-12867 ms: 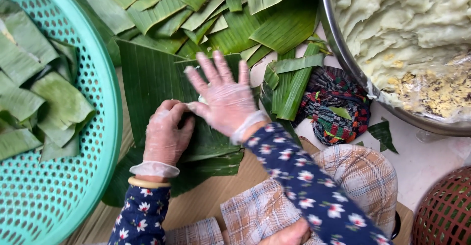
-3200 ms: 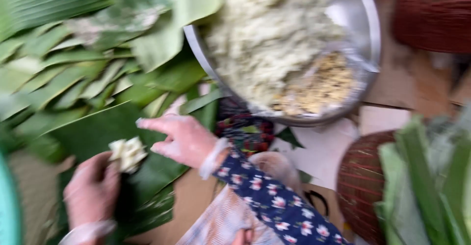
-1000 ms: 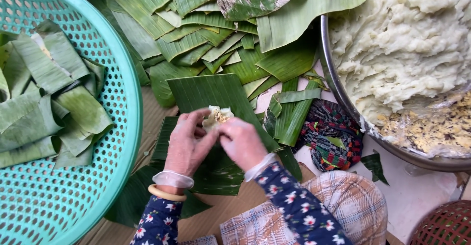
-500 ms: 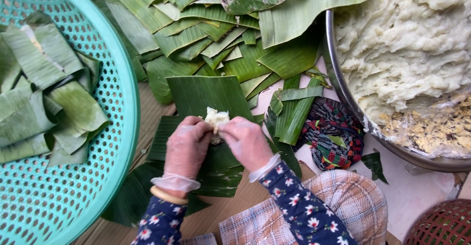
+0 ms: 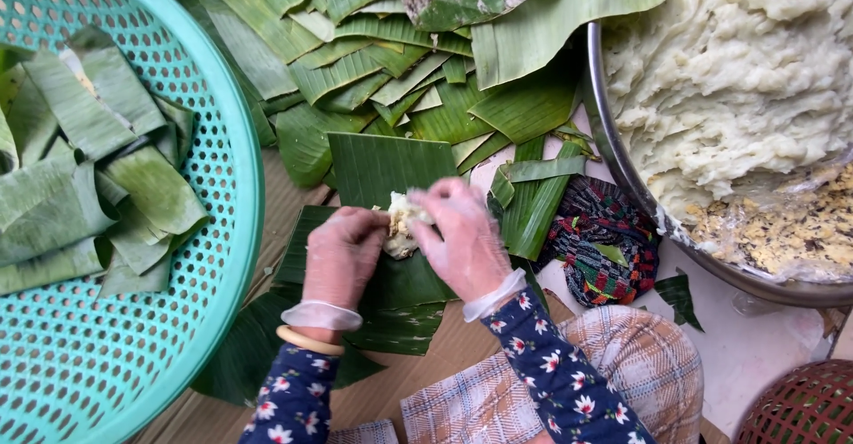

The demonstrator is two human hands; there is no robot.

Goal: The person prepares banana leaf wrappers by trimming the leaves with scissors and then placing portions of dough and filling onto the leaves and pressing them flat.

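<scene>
Both my hands wear thin clear gloves. My left hand (image 5: 342, 257) and my right hand (image 5: 462, 240) meet over a small lump of white dough (image 5: 400, 226) and pinch it from either side. The lump rests on a dark green banana leaf sheet (image 5: 391, 164) laid flat over other leaves. A pale bangle sits on my left wrist. My sleeves are dark blue with flowers.
A teal plastic basket (image 5: 227, 231) at the left holds several folded leaf parcels. A heap of cut leaf strips (image 5: 373, 62) lies behind. A big metal bowl (image 5: 622, 168) of white dough and yellow filling stands at the right. A patterned cloth (image 5: 604, 244) lies beside it.
My hands, flat on the bare leaf at first, fetched a lump of dough from the bowl. Over the last second they closed around it and shape it.
</scene>
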